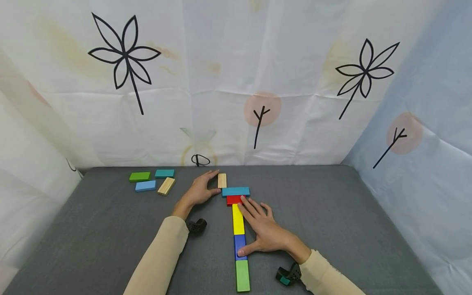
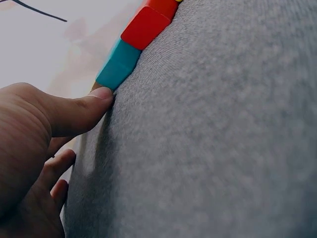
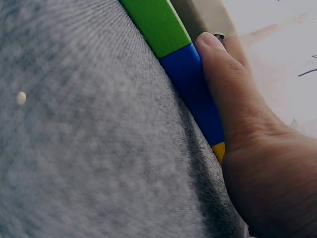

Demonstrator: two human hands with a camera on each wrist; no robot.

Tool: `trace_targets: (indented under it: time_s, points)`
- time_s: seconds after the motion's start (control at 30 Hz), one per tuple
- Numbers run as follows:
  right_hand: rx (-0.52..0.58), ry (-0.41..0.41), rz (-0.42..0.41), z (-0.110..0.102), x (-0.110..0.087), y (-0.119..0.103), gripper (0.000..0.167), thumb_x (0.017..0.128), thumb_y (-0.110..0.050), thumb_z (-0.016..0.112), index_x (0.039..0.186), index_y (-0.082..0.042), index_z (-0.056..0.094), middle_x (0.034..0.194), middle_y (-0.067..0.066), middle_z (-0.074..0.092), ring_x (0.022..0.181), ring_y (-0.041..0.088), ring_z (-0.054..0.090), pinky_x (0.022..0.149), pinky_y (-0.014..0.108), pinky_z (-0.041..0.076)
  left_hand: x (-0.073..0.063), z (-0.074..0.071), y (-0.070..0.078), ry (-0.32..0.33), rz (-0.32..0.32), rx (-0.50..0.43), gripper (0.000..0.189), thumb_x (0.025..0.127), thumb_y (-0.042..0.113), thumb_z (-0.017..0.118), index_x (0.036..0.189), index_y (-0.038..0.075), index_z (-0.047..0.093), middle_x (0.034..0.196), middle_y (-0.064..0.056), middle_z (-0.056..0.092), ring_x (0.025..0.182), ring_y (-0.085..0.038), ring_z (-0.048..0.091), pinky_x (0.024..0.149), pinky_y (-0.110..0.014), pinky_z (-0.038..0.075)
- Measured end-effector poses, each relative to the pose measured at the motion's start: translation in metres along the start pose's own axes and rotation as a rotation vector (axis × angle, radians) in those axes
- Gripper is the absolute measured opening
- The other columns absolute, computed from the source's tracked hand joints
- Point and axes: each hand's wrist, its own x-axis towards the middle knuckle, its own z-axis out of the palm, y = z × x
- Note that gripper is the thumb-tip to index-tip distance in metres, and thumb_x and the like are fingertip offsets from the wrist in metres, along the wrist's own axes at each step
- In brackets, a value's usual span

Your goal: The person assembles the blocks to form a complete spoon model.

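Observation:
A line of blocks lies on the grey table: a green block [image 1: 242,276], a blue block [image 1: 237,241], a yellow block [image 1: 237,219], a red block [image 1: 233,200] set crosswise, a teal block [image 1: 236,191] also crosswise, and a plain wooden block [image 1: 222,180] at the far end. Beside the wooden block is my left hand [image 1: 200,189], its thumb [image 2: 94,106] at the corner where wood and teal meet. My right hand [image 1: 269,229] spreads along the line, thumb on the blue block and fingertips by the red and yellow ones.
At the back left lie a green block [image 1: 139,177], a teal block [image 1: 164,173], a light blue block [image 1: 145,186] and a wooden block [image 1: 166,186]. White printed cloth [image 1: 221,82] hangs behind the table [image 1: 313,205] and along its sides.

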Motion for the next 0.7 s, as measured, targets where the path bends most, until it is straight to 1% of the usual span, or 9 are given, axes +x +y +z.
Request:
trace_targets:
  time_s: [0.07,0.17,0.33,0.43,0.6,0.7]
  points:
    - [0.003,-0.002,0.004,0.000,0.000,0.000,0.120,0.081,-0.061,0.076,0.164,-0.006,0.008,0.170,0.014,-0.002,0.154,0.039,0.004,0.112,0.068,0.004,-0.003,-0.001,-0.002,0.006,-0.002,-0.028,0.073,0.095,0.016,0.074,0.158,0.011,0.037,0.162,-0.022,0.030,0.149,-0.042,0.025,0.117,-0.062,0.023]
    - [0.008,0.000,0.004,0.001,0.000,0.000,0.121,0.081,-0.061,0.077,0.164,-0.006,0.008,0.170,0.013,-0.002,0.154,0.039,0.003,0.112,0.068,0.003,-0.012,-0.006,-0.005,0.030,0.015,-0.060,0.074,0.095,0.015,0.074,0.158,0.010,0.036,0.162,-0.021,0.032,0.149,-0.041,0.026,0.117,-0.060,0.024]
    - [0.014,0.008,-0.012,0.001,0.000,0.000,0.120,0.081,-0.061,0.077,0.163,-0.004,0.009,0.170,0.015,-0.002,0.154,0.040,0.004,0.111,0.068,0.003,-0.031,-0.024,-0.016,0.110,0.046,-0.085,0.075,0.094,0.013,0.075,0.158,0.006,0.036,0.160,-0.023,0.033,0.147,-0.043,0.029,0.115,-0.062,0.027]
    - [0.014,0.011,-0.020,0.001,-0.001,0.001,0.121,0.082,-0.064,0.075,0.163,-0.003,0.009,0.169,0.017,-0.001,0.154,0.041,0.004,0.111,0.068,0.004,-0.042,-0.036,-0.025,0.159,0.029,-0.100,0.076,0.095,0.014,0.074,0.158,0.005,0.034,0.159,-0.024,0.034,0.147,-0.044,0.029,0.114,-0.063,0.027]
    - [0.012,0.015,-0.022,0.001,-0.001,0.001,0.121,0.082,-0.065,0.074,0.163,-0.002,0.010,0.169,0.017,0.000,0.154,0.041,0.005,0.111,0.068,0.004,-0.061,-0.057,-0.042,0.238,-0.009,-0.100,0.075,0.097,0.015,0.071,0.160,0.007,0.031,0.160,-0.021,0.035,0.146,-0.046,0.028,0.113,-0.065,0.028]
    - [0.012,0.017,-0.022,0.001,-0.001,0.001,0.121,0.081,-0.061,0.076,0.163,-0.002,0.010,0.169,0.017,0.000,0.154,0.041,0.005,0.111,0.068,0.004,-0.070,-0.067,-0.051,0.284,-0.038,-0.104,0.074,0.099,0.017,0.070,0.160,0.007,0.030,0.160,-0.022,0.034,0.143,-0.048,0.034,0.108,-0.065,0.034]
